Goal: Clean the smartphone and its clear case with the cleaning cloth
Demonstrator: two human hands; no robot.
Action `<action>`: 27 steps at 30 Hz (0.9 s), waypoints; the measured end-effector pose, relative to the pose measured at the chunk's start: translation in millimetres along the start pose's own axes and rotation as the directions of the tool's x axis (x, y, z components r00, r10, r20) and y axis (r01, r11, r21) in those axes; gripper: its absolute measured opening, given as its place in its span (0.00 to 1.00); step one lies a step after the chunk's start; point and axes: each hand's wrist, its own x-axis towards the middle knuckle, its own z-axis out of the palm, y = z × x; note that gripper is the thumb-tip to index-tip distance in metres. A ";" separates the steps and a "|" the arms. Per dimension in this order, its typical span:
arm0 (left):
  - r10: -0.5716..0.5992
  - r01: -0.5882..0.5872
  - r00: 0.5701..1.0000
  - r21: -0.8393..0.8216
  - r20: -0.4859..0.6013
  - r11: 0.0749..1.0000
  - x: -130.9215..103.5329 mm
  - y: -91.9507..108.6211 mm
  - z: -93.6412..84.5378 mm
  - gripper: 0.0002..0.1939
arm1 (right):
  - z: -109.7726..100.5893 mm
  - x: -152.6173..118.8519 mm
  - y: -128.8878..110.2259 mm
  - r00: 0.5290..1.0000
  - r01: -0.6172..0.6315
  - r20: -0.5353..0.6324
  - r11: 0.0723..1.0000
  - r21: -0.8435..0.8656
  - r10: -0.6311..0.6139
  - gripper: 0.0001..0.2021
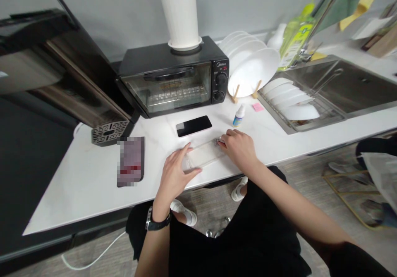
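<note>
A clear phone case [204,155] lies on the white counter, close to its front edge. At its left end, my left hand [176,167] holds it between the thumb and the fingers. The fingers of my right hand [238,146] are curled and pinched at the case's upper right corner, by the camera cutout. Whether anything small sits under those fingertips is hidden. Just beyond the case rests a phone [194,126] with a dark screen. Behind my right hand stands a small white spray bottle [238,115] with a blue and yellow label.
Left on the counter [83,190] is a flat dark device [130,161], partly pixelated, beside a coffee machine [110,132]. A toaster oven [173,82] stands behind, a white pot on top. Plates [254,70], a pink sticky note [257,107] and a sink [356,82] are right.
</note>
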 end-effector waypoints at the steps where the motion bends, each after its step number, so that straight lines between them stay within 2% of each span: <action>1: 0.000 0.000 1.000 -0.001 -0.001 1.000 0.1 -0.1 0.0 0.35 | 2.2 0.5 -1.6 1.000 -0.002 0.001 1.000 -0.004 0.002 0.13; 5: -0.004 0.004 1.000 -0.014 -0.006 1.000 -0.2 -1.2 0.1 0.34 | 5.7 0.6 -23.0 0.998 0.058 0.006 0.998 0.000 -0.058 0.13; 8: -0.007 0.007 1.000 -0.021 -0.015 1.000 -0.6 -3.2 0.6 0.35 | 2.9 1.2 -48.7 0.985 0.169 0.020 0.985 0.031 -0.170 0.11; 11: -0.015 0.014 0.999 -0.016 -0.030 1.000 -1.6 -5.1 1.3 0.36 | -2.1 2.4 -67.8 0.952 0.301 0.027 0.949 0.095 -0.305 0.09; 14: -0.018 0.018 0.999 0.002 -0.037 1.000 -3.3 -5.2 1.5 0.35 | -7.4 1.7 -69.0 0.914 0.389 0.043 0.900 0.197 -0.404 0.09; 17: -0.013 0.014 0.999 0.021 -0.035 1.000 -4.4 -3.1 1.2 0.35 | -11.9 -1.8 -54.6 0.893 0.402 0.090 0.871 0.282 -0.441 0.10; 20: -0.011 0.013 0.999 0.043 -0.046 0.999 -4.8 -0.5 1.4 0.36 | -14.6 -5.6 -35.2 0.907 0.342 0.147 0.895 0.286 -0.394 0.09; 22: -0.007 0.009 0.999 0.055 -0.051 0.998 -4.8 0.5 1.9 0.37 | -14.5 -6.9 -23.4 0.933 0.281 0.167 0.935 0.215 -0.319 0.09; 27: -0.006 0.009 0.999 0.058 -0.046 0.998 -4.3 0.6 1.7 0.36 | -4.7 -5.7 -4.7 0.992 0.088 0.086 0.996 -0.006 -0.087 0.11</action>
